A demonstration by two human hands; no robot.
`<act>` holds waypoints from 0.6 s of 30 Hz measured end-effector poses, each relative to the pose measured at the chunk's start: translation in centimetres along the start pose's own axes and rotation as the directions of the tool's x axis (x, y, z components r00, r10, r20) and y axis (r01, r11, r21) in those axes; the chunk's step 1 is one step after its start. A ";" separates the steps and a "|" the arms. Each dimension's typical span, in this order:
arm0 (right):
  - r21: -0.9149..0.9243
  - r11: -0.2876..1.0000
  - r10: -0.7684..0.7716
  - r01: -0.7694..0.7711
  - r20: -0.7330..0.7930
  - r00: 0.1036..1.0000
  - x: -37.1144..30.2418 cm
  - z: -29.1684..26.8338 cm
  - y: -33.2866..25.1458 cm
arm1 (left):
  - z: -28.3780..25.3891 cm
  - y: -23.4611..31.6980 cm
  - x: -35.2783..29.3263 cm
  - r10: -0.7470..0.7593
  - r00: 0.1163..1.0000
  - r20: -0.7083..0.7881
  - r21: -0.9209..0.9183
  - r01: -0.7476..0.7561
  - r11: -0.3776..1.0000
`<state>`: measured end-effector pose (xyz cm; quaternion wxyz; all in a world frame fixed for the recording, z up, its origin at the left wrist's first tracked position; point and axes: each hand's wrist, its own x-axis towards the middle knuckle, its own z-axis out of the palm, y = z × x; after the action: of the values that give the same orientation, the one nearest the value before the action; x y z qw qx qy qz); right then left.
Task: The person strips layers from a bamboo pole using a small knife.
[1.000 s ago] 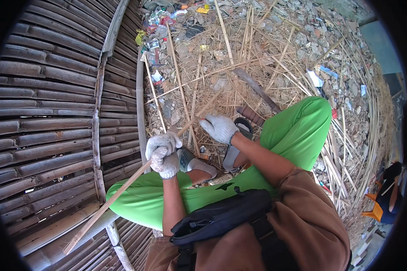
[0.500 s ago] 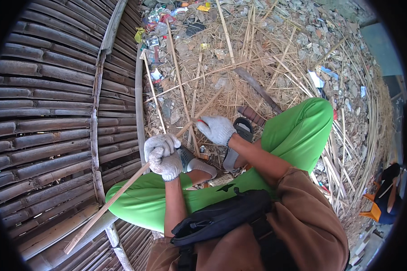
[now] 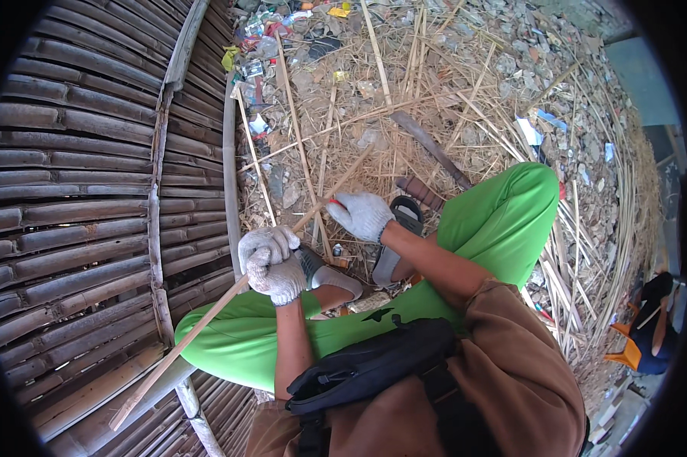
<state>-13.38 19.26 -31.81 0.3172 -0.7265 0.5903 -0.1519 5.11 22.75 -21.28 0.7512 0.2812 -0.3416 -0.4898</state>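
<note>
A long, thin bamboo strip (image 3: 177, 349) runs slantwise from the lower left, up past both hands. My left hand (image 3: 270, 263), in a white knitted glove, is closed around it above my left knee. Farther up the strip, my right hand (image 3: 361, 215), gloved the same way, is closed beside it with the thumb side toward it. A bit of red shows at those right fingertips; the rest of that small thing is hidden. Beyond the right hand lie a long, dark, flat blade-like piece (image 3: 432, 149) and a brown ribbed piece (image 3: 420, 193).
A slatted bamboo platform (image 3: 69, 221) fills the left side. Loose bamboo strips (image 3: 292, 114), shavings and litter cover the ground ahead. More thin strips (image 3: 568, 278) lie beyond my right knee. At the far right is part of another person (image 3: 656, 324) near something orange.
The whole view has shifted very slightly. Both hands keep nearly the same place along the bamboo strip.
</note>
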 end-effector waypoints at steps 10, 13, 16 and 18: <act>-0.018 0.995 -0.101 0.101 -0.045 0.994 0.5 -0.1 1.4 | 0.8 -0.1 -0.4 0.016 1.000 0.022 0.024 -0.017 1.000; -0.039 0.998 -0.061 0.058 -0.059 0.996 1.1 0.1 3.4 | 0.9 0.0 -0.6 -0.003 1.000 -0.003 0.054 0.003 0.999; -0.048 0.965 0.261 -0.258 0.058 0.964 1.4 -1.7 10.3 | 1.5 -0.1 -0.2 -0.021 0.994 0.110 0.035 0.017 0.999; -0.014 0.966 0.259 -0.258 0.066 0.964 0.7 -0.9 10.2 | 2.5 0.1 0.5 -0.014 0.998 0.053 0.052 0.012 0.999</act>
<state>-21.47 17.32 -37.76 0.3521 -0.6489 0.6694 -0.0830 3.38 22.12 -19.58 0.7311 0.2897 -0.3723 -0.4930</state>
